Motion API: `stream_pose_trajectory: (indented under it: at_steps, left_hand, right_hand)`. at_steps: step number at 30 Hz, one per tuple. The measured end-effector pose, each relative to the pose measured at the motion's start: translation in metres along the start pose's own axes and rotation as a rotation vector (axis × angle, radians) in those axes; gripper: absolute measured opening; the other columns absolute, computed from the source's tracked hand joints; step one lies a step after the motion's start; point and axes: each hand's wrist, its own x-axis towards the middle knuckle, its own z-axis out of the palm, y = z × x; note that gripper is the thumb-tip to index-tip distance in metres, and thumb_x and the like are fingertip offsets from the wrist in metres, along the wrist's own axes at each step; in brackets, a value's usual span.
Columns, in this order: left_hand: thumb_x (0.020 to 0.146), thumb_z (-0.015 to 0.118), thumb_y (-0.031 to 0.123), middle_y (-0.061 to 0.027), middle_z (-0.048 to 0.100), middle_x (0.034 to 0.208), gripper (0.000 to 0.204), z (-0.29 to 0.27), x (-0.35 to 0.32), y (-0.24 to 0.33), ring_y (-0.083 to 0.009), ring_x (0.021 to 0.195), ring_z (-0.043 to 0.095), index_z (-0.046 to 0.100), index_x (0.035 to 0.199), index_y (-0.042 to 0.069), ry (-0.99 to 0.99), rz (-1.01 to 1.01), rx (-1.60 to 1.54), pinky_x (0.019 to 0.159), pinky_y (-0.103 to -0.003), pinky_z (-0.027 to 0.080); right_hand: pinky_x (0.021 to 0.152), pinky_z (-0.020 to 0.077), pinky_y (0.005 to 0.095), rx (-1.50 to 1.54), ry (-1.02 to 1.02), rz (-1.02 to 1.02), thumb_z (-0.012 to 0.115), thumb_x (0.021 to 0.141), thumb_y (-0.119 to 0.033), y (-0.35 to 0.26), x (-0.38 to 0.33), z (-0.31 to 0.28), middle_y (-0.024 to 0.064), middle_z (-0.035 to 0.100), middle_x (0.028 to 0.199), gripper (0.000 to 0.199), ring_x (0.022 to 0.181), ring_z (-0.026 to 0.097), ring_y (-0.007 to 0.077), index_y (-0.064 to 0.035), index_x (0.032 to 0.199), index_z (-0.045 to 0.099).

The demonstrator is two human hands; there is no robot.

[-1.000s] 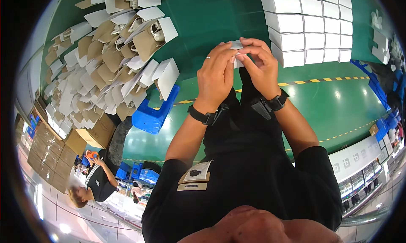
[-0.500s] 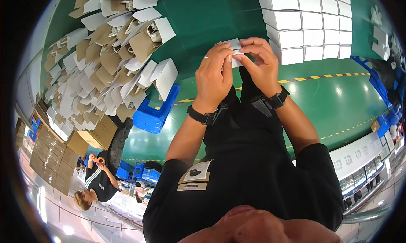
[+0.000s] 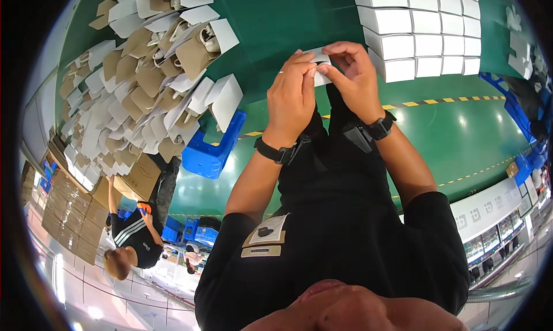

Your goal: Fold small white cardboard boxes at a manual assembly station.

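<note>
Both hands meet over the green counter (image 3: 276,25) and share one small white folded cardboard piece (image 3: 320,66). The left hand (image 3: 292,97) has its grip clenched on the near-left part of the piece, thumb and fingertips pinching its edge. The right hand (image 3: 354,77) grasps the same piece from the other side, forefinger curled over its top and thumb beneath. Most of the piece is hidden between the fingers; only its pale upper edge and a corner show. Each wrist carries a black wristband with a buckle.

Beyond the grip, on the right-hand side, stands a tidy block of closed white rectangular cardboard boxes (image 3: 426,34), stacked in rows, near the right hand but not touching it. To the left of the grip, well apart, lies a loose heap of open brown-and-white cardboard cartons (image 3: 144,95), flaps raised, some with white contents inside. Below that heap, nearer the body than the grip, sits a blue plastic stool (image 3: 213,152). A second person in a black striped top (image 3: 132,239) is at the lower left, far from the grip.
</note>
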Motion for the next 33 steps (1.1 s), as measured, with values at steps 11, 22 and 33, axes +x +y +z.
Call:
stream_pose_trajectory:
  at_steps: [11, 22, 33]
  left_hand:
    - [0.103, 0.064, 0.01, -0.0183, 0.066, 0.131, 0.018, 0.004, -0.011, -0.004, -0.0265, 0.126, 0.062, 0.063, 0.118, 0.001, 0.111, -0.436, -0.549, 0.102, -0.036, 0.051]
    - [0.103, 0.063, 0.009, -0.0196, 0.052, 0.148, 0.033, 0.019, -0.028, -0.011, -0.0252, 0.138, 0.05, 0.055, 0.133, -0.001, 0.146, -0.422, -0.825, 0.116, -0.039, 0.039]
    - [0.098, 0.071, 0.014, -0.0175, 0.041, 0.153, 0.058, 0.019, -0.027, -0.015, -0.0254, 0.134, 0.05, 0.044, 0.148, 0.001, 0.042, -0.343, -0.532, 0.115, -0.04, 0.041]
  right_hand:
    - [0.108, 0.0474, 0.0357, -0.155, -0.064, 0.004, 0.071, 0.094, 0.003, -0.005, 0.006, -0.002, 0.009, 0.059, 0.124, 0.019, 0.122, 0.06, 0.02, 0.0, 0.111, 0.065]
    - [0.106, 0.0466, 0.0343, -0.199, -0.11, 0.028, 0.07, 0.095, 0.002, 0.0, 0.001, -0.007, 0.0094, 0.058, 0.123, 0.017, 0.121, 0.059, 0.0199, -0.0004, 0.111, 0.065]
    - [0.105, 0.0459, 0.0311, -0.086, -0.115, 0.106, 0.063, 0.101, -0.005, -0.018, -0.009, -0.007, 0.0111, 0.061, 0.131, 0.025, 0.125, 0.058, 0.0188, -0.0027, 0.126, 0.064]
